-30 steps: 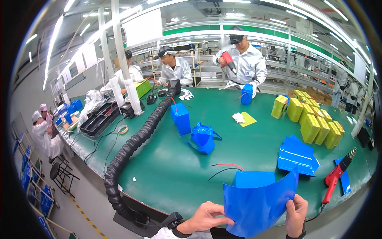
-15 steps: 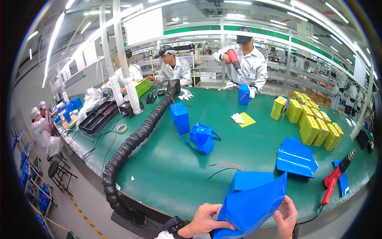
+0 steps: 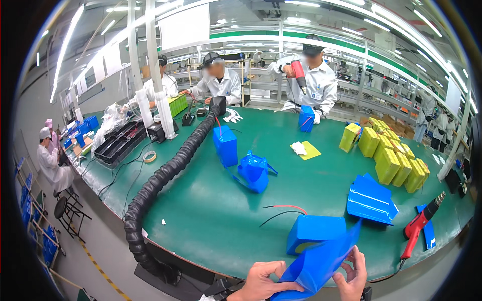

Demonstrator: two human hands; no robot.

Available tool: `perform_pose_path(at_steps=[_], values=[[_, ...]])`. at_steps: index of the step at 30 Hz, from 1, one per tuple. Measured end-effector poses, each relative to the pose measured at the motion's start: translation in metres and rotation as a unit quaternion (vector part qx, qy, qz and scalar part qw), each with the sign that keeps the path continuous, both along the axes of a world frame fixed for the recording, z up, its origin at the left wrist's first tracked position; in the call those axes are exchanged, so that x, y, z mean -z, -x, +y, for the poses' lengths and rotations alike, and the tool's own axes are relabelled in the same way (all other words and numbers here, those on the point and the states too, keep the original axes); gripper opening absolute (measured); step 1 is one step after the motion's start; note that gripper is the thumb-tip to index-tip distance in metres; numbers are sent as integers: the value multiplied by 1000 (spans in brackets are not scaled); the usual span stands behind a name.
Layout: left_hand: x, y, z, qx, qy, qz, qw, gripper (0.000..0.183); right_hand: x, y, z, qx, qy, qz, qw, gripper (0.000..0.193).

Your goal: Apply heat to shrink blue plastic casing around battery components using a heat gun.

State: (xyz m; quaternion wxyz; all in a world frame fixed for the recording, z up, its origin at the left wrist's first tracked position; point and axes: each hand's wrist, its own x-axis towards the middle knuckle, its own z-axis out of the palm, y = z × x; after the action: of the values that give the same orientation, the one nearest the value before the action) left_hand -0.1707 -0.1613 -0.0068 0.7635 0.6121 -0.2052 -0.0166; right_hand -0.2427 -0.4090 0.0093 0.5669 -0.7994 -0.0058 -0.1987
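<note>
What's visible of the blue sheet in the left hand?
The blue sheet looks like thin, glossy plastic, bent, one corner pointing up. The left hand pinches its lower left; the right hand is at its right edge, grip unclear. It's tilted at the near edge of the table, partly hiding a blue block; contact unclear.

Passage runs over the green tabletop [image 3: 201, 226] between the obstructing black hose [image 3: 163, 178] and blue block [image 3: 316, 227].

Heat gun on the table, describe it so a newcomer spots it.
On the green table, go right, past the blue sheeting. The heat gun there is red with a black barrel; unlike the raised gun across the table, it lies unheld.
</note>
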Motion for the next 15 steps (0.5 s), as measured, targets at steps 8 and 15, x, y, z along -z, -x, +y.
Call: perform_pose_path(at_steps=[8, 15], values=[[2, 13, -22, 51, 319, 112, 940, 43, -6, -8, 36, -185, -251, 56, 948, 80], [0, 15, -21, 168, 275, 157, 933, 101, 6, -14, 61, -166, -304, 77, 935, 80]])
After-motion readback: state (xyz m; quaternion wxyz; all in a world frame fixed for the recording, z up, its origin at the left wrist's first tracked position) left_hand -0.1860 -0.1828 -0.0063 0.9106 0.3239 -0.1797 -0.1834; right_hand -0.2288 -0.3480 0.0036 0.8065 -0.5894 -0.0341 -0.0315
